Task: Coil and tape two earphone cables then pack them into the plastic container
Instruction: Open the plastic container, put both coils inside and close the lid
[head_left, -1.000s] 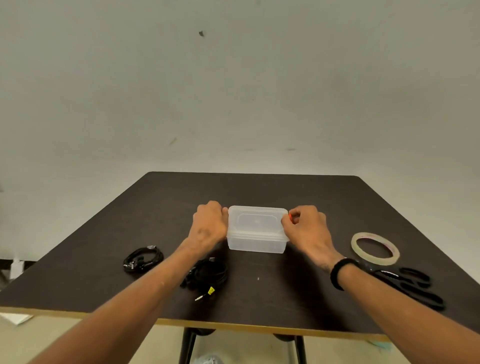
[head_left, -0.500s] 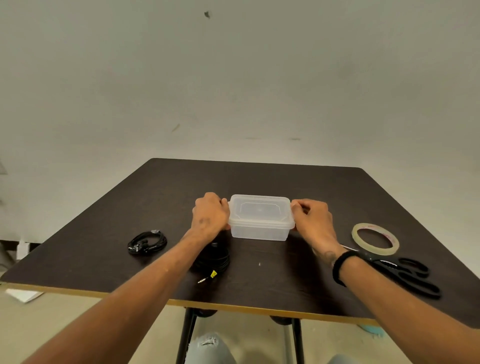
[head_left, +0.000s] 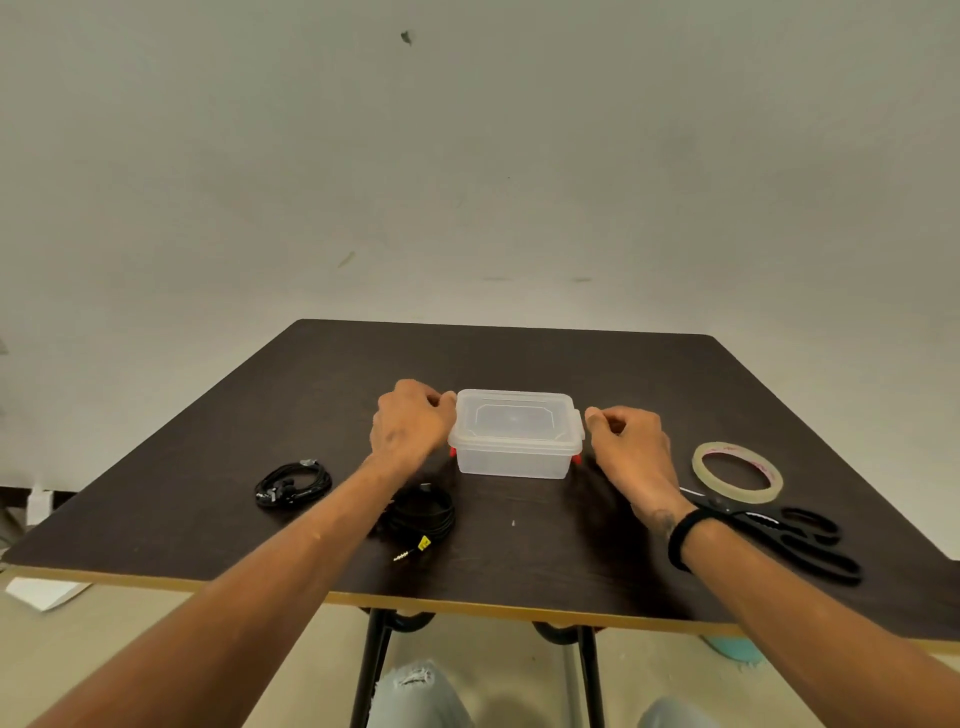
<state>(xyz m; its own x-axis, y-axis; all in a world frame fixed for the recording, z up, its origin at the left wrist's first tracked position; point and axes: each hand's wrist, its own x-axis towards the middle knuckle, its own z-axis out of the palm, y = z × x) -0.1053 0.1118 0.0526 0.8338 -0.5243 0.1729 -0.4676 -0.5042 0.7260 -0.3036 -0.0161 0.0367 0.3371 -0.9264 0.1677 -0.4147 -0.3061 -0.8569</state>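
Now left hand (head_left: 410, 426) grips lidded container (head_left: 514, 441); right hand (head_left: 628, 441) curled beside, holding nothing.

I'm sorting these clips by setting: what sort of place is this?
Probably a bare workroom or staged recording corner, not a lived-in room: a dark table stands against a plain, scuffed wall, holding only task items such as a plastic container, tape roll and scissors.

Soft, even, dimmish light, faint shadows beneath the forearms, sharp centre, wide-angle bending toward the edges.
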